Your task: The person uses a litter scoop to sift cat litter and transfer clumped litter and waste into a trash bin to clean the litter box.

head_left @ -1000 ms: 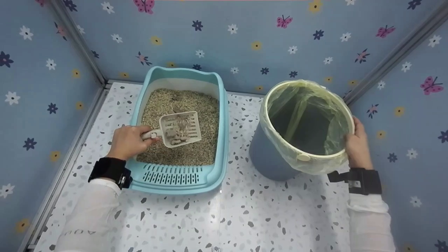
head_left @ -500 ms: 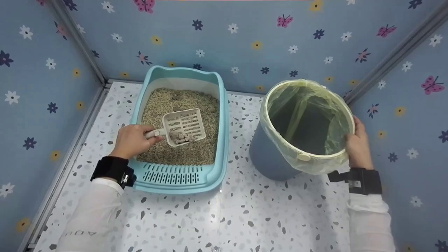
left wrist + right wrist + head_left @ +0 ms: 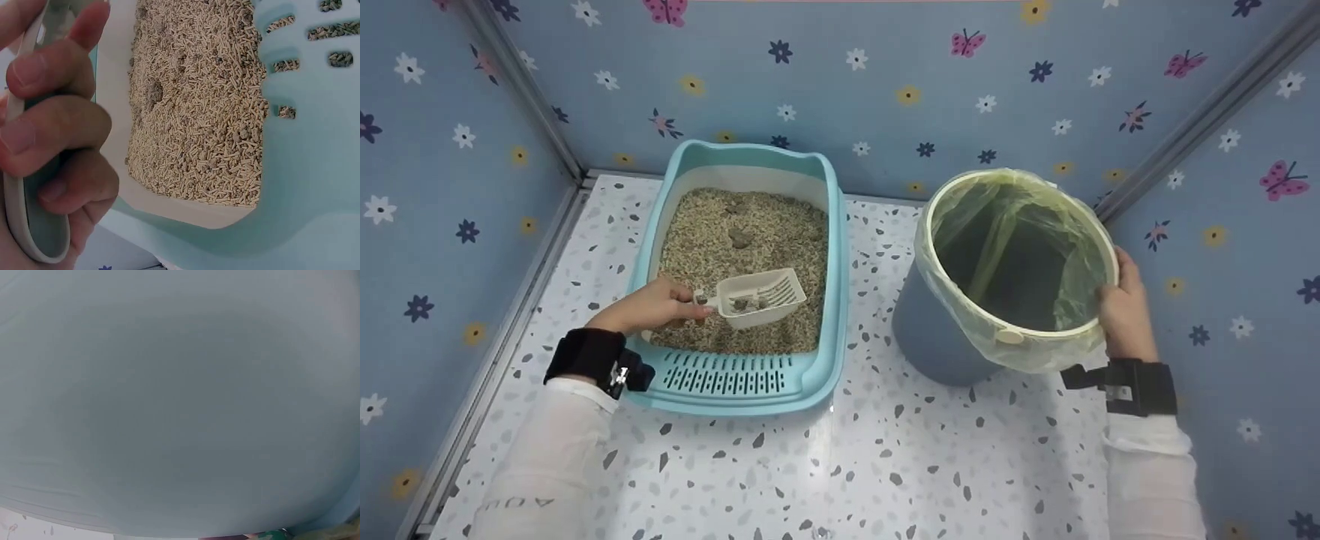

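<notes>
1. Scoop (image 3: 761,307) carries few dark lumps (image 3: 741,304); if the left grip (image 3: 652,306) tilts, they may fall, I think.
2. Its handle (image 3: 19,225) is held inside this grip; the scoop extends rightwards, touching the litter (image 3: 709,236) or not, I cannot tell.
3. Right grip (image 3: 1125,322) holds the lined bin (image 3: 937,337); slipping could shift it.

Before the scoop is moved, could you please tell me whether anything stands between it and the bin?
Yes: the right wall of the litter box lies between the scoop and the bin, and the bin's lined rim must also be cleared. Nothing else visible intervenes.
</notes>
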Demonstrator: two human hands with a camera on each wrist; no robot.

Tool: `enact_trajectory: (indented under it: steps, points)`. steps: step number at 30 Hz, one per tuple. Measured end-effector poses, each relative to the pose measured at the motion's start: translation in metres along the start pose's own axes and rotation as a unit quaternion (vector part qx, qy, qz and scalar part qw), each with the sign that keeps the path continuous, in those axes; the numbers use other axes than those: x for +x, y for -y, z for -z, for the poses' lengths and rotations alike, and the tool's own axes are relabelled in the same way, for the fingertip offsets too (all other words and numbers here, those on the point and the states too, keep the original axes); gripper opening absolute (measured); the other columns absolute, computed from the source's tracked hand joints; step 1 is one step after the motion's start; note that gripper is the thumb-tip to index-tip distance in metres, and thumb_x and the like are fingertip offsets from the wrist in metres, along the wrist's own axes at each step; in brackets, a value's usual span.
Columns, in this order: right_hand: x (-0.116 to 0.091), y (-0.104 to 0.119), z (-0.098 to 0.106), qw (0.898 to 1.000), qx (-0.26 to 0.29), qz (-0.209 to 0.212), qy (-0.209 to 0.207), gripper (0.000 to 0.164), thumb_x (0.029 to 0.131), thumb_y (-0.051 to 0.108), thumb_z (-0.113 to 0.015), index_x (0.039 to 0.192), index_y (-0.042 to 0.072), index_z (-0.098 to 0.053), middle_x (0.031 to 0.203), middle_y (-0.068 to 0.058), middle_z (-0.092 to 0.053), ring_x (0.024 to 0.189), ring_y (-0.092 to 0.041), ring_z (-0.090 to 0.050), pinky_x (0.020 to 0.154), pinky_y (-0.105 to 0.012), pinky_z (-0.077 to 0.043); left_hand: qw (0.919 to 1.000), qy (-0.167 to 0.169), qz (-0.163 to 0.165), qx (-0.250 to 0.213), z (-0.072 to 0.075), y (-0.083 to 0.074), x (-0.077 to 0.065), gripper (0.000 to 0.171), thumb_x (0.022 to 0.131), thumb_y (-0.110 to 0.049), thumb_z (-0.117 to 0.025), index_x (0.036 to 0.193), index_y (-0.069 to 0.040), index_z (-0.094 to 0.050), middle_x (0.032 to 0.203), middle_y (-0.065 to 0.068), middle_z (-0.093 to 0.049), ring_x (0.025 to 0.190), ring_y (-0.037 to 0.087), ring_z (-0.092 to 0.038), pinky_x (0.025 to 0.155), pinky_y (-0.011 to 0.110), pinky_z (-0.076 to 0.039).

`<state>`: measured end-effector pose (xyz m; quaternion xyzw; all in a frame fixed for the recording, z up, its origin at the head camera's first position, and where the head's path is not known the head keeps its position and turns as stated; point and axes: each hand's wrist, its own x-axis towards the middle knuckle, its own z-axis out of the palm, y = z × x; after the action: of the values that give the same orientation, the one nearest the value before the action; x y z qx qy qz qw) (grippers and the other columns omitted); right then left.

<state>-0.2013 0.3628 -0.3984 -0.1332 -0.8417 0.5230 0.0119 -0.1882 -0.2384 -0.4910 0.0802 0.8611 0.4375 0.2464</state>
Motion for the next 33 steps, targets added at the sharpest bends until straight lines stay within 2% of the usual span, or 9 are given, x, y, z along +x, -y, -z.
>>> enact_trajectory:
  steps: [3, 9, 12, 14, 16, 21, 23, 28, 33]
  points:
    - [0.0, 0.001, -0.001, 1.0, 0.005, -0.001, 0.002, 0.069, 0.089, -0.007, -0.023, 0.152, 0.011, 0.0, 0.157, -0.016, -0.005, 0.14, -0.036, -0.021, 0.113, -0.048, -0.023, 0.9987, 0.036, 0.002, -0.037, 0.003, 0.002, -0.003, 0.033, 0.091, -0.031, -0.062, 0.065, -0.012, -0.053, 0.054, -0.005, -0.041, 0.047, 0.009, -0.034, 0.049, 0.024, -0.034]
    - [0.0, 0.001, -0.001, 1.0, 0.01, -0.001, 0.0, 0.071, 0.088, -0.008, -0.024, 0.152, 0.01, -0.001, 0.157, -0.016, -0.005, 0.139, -0.037, -0.022, 0.112, -0.048, -0.024, 0.998, 0.041, -0.001, -0.048, 0.007, 0.0, -0.007, 0.033, 0.091, -0.032, -0.062, 0.067, -0.01, -0.053, 0.052, -0.004, -0.039, 0.043, 0.008, -0.03, 0.047, 0.023, -0.031]
    - [0.0, 0.001, -0.001, 1.0, 0.013, -0.002, 0.001, 0.07, 0.089, -0.007, -0.024, 0.152, 0.01, 0.0, 0.157, -0.016, -0.004, 0.14, -0.036, -0.02, 0.113, -0.047, -0.023, 0.9995, 0.019, -0.005, -0.025, 0.008, -0.001, -0.007, 0.039, 0.089, -0.036, -0.064, 0.062, -0.014, -0.047, 0.051, -0.005, -0.035, 0.044, 0.008, -0.028, 0.049, 0.024, -0.03]
    - [-0.001, 0.001, -0.001, 1.0, 0.015, -0.003, 0.003, 0.069, 0.089, -0.007, -0.024, 0.152, 0.011, -0.001, 0.157, -0.016, -0.004, 0.14, -0.036, -0.02, 0.113, -0.048, -0.023, 0.9998, -0.008, -0.009, 0.015, 0.008, -0.001, -0.008, 0.046, 0.088, -0.043, -0.064, 0.061, -0.014, -0.04, 0.052, -0.006, -0.032, 0.045, 0.009, -0.027, 0.05, 0.024, -0.028]
    - [-0.001, 0.001, -0.001, 1.0, 0.015, -0.004, 0.004, 0.069, 0.09, -0.006, -0.024, 0.152, 0.011, -0.001, 0.157, -0.016, -0.004, 0.14, -0.036, -0.02, 0.113, -0.048, -0.023, 0.997, -0.041, -0.012, 0.064, 0.008, -0.002, -0.009, 0.049, 0.085, -0.051, -0.063, 0.062, -0.014, -0.042, 0.054, -0.006, -0.03, 0.047, 0.01, -0.027, 0.05, 0.025, -0.027]
    - [-0.001, 0.001, -0.001, 1.0, 0.017, -0.005, 0.006, 0.069, 0.089, -0.007, -0.024, 0.152, 0.011, 0.0, 0.157, -0.016, -0.004, 0.139, -0.037, -0.021, 0.112, -0.048, -0.024, 0.9774, -0.123, -0.028, 0.17, 0.008, -0.004, -0.011, 0.048, 0.082, -0.06, -0.061, 0.081, -0.012, -0.065, 0.064, -0.003, -0.044, 0.057, 0.014, -0.041, 0.055, 0.028, -0.033]
    - [0.0, 0.001, -0.001, 1.0, 0.009, -0.004, 0.004, 0.069, 0.089, -0.007, -0.024, 0.152, 0.011, 0.0, 0.157, -0.016, -0.004, 0.139, -0.037, -0.021, 0.112, -0.048, -0.024, 0.9689, -0.151, -0.036, 0.192, 0.007, -0.004, -0.011, 0.046, 0.082, -0.06, -0.062, 0.086, -0.014, -0.068, 0.066, -0.001, -0.048, 0.061, 0.016, -0.045, 0.056, 0.03, -0.034]
    - [0.0, 0.0, -0.001, 1.0, -0.011, -0.002, -0.001, 0.068, 0.09, -0.006, -0.022, 0.152, 0.009, 0.001, 0.157, -0.016, -0.003, 0.141, -0.035, -0.016, 0.113, -0.048, -0.021, 0.9493, -0.204, -0.051, 0.234, 0.005, -0.001, -0.013, 0.041, 0.08, -0.058, -0.065, 0.079, -0.017, -0.065, 0.061, -0.002, -0.048, 0.06, 0.019, -0.048, 0.057, 0.033, -0.036]
    - [0.0, 0.0, -0.001, 1.0, -0.003, -0.001, -0.003, 0.068, 0.089, -0.007, -0.022, 0.152, 0.009, 0.0, 0.158, -0.015, -0.003, 0.141, -0.035, -0.017, 0.114, -0.046, -0.021, 0.9169, -0.261, -0.079, 0.292, 0.003, 0.005, -0.013, 0.039, 0.081, -0.054, -0.066, 0.09, -0.016, -0.07, 0.06, -0.003, -0.054, 0.057, 0.02, -0.052, 0.052, 0.035, -0.038]
